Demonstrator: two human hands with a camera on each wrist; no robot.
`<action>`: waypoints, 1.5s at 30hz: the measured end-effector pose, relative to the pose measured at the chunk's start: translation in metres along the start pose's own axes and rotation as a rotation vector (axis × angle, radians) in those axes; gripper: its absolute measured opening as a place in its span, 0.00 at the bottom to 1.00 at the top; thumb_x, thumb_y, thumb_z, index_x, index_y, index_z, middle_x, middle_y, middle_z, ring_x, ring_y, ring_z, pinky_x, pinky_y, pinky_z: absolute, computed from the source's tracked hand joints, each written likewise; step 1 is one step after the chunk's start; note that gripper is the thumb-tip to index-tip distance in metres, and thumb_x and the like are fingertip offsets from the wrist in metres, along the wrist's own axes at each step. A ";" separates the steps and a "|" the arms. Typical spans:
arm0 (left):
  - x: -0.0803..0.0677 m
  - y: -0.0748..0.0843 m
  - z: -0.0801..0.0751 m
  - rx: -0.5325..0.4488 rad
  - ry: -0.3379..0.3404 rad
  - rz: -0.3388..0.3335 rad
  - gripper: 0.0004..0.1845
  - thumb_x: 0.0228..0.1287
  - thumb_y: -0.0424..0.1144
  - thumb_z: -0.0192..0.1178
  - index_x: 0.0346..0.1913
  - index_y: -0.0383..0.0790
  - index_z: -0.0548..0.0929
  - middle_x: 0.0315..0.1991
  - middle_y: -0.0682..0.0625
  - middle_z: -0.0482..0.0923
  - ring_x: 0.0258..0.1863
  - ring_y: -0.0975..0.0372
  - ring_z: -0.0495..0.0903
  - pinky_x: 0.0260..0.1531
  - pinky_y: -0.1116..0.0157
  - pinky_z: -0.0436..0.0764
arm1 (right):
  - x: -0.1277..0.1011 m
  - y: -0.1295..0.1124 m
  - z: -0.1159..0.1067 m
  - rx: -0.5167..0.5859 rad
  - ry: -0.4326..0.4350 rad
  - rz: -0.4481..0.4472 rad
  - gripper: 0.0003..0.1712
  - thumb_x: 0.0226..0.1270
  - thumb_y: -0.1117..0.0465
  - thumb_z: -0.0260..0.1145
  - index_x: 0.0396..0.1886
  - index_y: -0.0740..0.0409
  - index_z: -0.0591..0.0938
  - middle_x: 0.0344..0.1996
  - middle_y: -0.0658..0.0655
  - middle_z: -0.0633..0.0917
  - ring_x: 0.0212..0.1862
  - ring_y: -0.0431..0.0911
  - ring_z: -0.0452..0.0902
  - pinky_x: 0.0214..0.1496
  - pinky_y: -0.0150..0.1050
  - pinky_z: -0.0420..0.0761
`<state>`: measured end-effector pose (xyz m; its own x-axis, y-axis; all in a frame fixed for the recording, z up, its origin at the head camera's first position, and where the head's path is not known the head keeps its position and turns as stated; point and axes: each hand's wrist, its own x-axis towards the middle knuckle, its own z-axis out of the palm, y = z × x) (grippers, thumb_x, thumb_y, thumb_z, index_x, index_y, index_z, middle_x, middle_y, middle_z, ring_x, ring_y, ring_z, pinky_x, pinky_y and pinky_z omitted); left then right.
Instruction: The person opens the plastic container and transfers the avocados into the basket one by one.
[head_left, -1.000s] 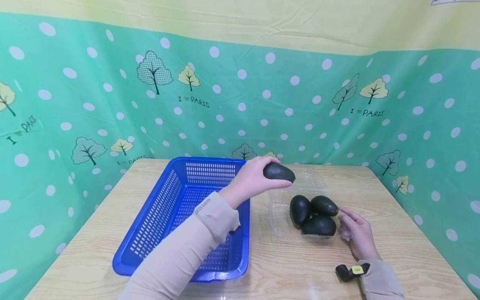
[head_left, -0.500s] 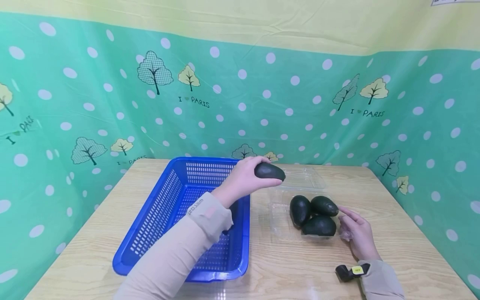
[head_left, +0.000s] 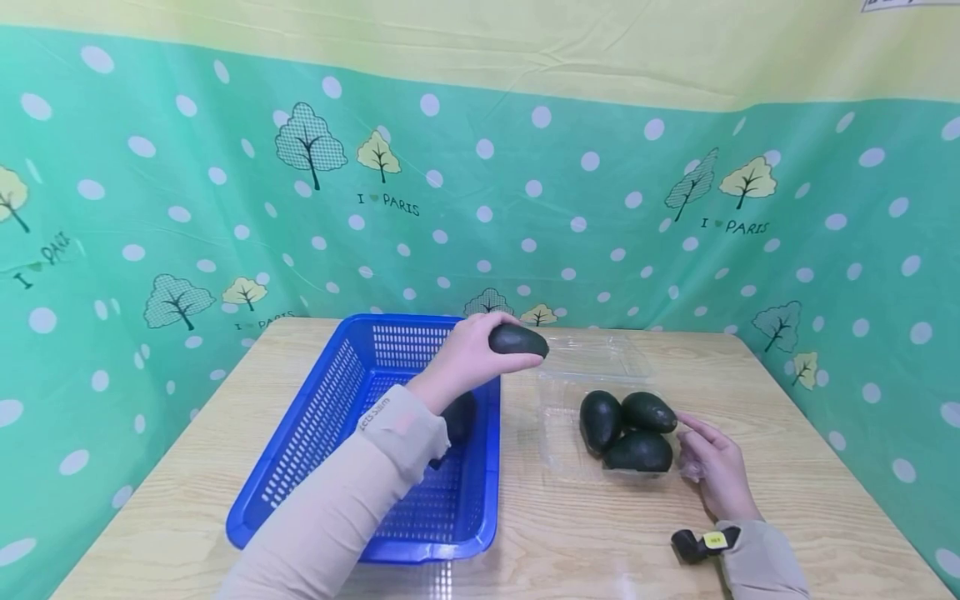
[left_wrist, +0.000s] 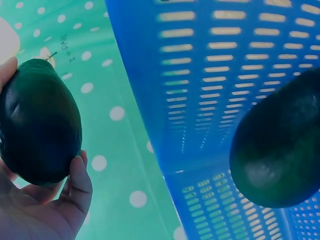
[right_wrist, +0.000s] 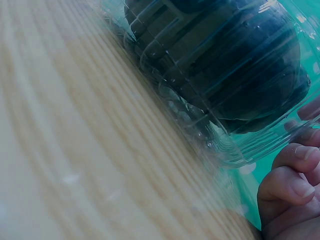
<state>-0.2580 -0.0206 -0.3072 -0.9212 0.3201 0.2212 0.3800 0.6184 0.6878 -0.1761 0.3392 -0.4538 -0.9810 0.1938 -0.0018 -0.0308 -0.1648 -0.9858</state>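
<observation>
Left hand (head_left: 467,357): avocado (head_left: 517,341) crosswise, seemingly tip-right

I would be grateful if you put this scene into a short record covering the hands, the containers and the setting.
Left hand: grips an avocado near the blue basket
Right hand: beside the clear container; contact unclear
Basket contents: another avocado, partly hidden by the left sleeve
Container contents: three avocados
Lid: open
Surface: wood-grain table
Backdrop: green dotted cloth
</observation>
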 end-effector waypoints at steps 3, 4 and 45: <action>0.000 -0.004 -0.002 0.005 0.012 0.003 0.30 0.50 0.63 0.71 0.54 0.53 0.81 0.50 0.51 0.79 0.46 0.57 0.79 0.44 0.58 0.80 | 0.000 0.000 0.000 0.003 -0.001 0.000 0.22 0.73 0.69 0.54 0.40 0.38 0.87 0.16 0.42 0.71 0.16 0.32 0.64 0.21 0.36 0.51; 0.000 -0.005 -0.003 0.010 0.018 0.004 0.30 0.50 0.63 0.71 0.54 0.53 0.81 0.49 0.50 0.80 0.46 0.57 0.79 0.44 0.58 0.80 | 0.000 0.000 0.000 0.003 0.000 0.000 0.22 0.73 0.70 0.54 0.40 0.38 0.87 0.16 0.42 0.71 0.16 0.32 0.64 0.21 0.35 0.51; -0.007 -0.048 -0.019 0.081 0.038 -0.136 0.38 0.52 0.66 0.68 0.61 0.49 0.76 0.57 0.44 0.77 0.52 0.51 0.77 0.51 0.51 0.78 | -0.002 -0.001 0.001 -0.035 0.017 0.011 0.22 0.73 0.68 0.54 0.42 0.35 0.86 0.18 0.42 0.72 0.18 0.32 0.65 0.17 0.24 0.65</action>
<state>-0.2714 -0.0661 -0.3288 -0.9665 0.2029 0.1569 0.2556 0.7108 0.6553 -0.1746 0.3385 -0.4528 -0.9779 0.2085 -0.0157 -0.0125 -0.1332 -0.9910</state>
